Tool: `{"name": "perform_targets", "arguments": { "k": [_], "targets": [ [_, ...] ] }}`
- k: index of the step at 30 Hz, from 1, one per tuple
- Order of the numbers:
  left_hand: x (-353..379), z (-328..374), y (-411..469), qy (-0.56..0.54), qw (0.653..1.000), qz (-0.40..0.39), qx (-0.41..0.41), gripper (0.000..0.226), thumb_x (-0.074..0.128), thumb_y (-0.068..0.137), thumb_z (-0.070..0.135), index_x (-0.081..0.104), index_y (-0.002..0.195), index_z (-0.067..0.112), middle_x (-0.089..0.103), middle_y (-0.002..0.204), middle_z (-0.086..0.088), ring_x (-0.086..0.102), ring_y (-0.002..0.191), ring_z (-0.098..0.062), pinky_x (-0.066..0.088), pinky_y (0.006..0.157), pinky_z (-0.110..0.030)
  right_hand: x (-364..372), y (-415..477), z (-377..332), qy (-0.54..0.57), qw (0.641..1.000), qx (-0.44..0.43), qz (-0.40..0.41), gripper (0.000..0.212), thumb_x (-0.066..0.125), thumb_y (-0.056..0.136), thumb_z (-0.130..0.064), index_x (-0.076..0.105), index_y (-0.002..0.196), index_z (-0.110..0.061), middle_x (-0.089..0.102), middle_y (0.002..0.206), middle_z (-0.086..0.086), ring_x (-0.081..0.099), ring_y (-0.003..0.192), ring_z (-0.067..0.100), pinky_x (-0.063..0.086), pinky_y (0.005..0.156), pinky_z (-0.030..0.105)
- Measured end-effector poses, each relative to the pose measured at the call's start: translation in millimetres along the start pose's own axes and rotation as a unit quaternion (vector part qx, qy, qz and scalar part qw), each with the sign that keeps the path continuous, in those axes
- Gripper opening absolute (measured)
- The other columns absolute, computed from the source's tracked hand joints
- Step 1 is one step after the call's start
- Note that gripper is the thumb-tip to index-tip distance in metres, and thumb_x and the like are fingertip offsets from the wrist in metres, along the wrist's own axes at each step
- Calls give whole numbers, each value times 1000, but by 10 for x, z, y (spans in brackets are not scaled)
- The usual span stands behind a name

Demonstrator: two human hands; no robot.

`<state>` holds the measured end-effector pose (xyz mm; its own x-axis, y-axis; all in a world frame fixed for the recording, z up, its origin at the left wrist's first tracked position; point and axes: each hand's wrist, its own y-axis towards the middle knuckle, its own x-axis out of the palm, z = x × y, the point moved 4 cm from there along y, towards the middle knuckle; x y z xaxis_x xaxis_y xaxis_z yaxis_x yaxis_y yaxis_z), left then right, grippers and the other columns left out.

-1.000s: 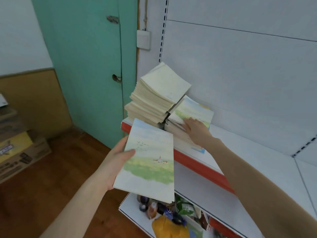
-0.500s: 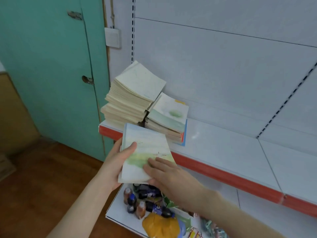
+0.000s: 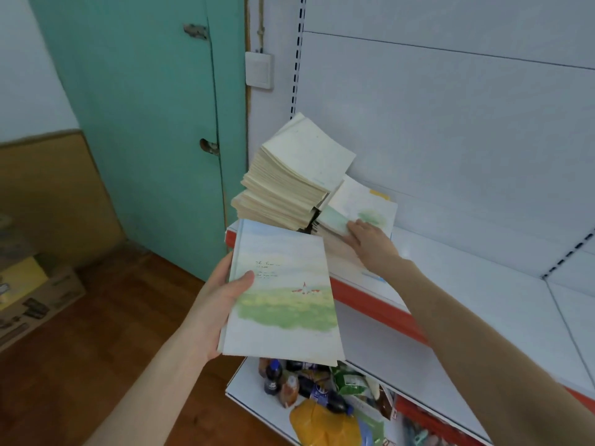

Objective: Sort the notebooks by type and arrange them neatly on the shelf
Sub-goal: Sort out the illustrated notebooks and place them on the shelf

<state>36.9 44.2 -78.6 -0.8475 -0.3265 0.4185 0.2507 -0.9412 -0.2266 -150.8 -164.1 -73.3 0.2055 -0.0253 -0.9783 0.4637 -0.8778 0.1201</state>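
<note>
We record the left hand (image 3: 222, 304) at centre frame gripping a landscape-cover notebook (image 3: 283, 294), thumb on the front. The right hand (image 3: 370, 243) touches the short stack (image 3: 360, 210) beside the tall stack (image 3: 289, 185) on the shelf (image 3: 467, 284). We cannot tell its finger state.

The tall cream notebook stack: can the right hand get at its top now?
Probably yes. The right hand rests on the shorter painted-cover pile beside the tall cream stack, with nothing between them. The left hand holds the landscape-cover notebook lower, out of the way.
</note>
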Motion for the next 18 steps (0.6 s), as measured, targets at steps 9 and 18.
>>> {"name": "perform_targets", "arguments": {
  "k": [9,18],
  "targets": [
    [104,-145,119,-9,1000,5,-3,41,47,95,17,44,131,36,64,113,-1,64,98,-27,54,70,-42,-597,-945,-469,135,988,-55,47,37,33,101,-26,52,127,-8,60,118,9,56,100,24,37,83,24],
    [342,-213,156,16,999,-26,21,48,58,86,21,46,130,33,63,115,-8,64,97,-28,55,69,-42,-241,-1642,-870,89,968,-229,-51,49,26,99,-38,63,113,-8,65,115,10,59,108,21,43,97,28]
  ]
}}
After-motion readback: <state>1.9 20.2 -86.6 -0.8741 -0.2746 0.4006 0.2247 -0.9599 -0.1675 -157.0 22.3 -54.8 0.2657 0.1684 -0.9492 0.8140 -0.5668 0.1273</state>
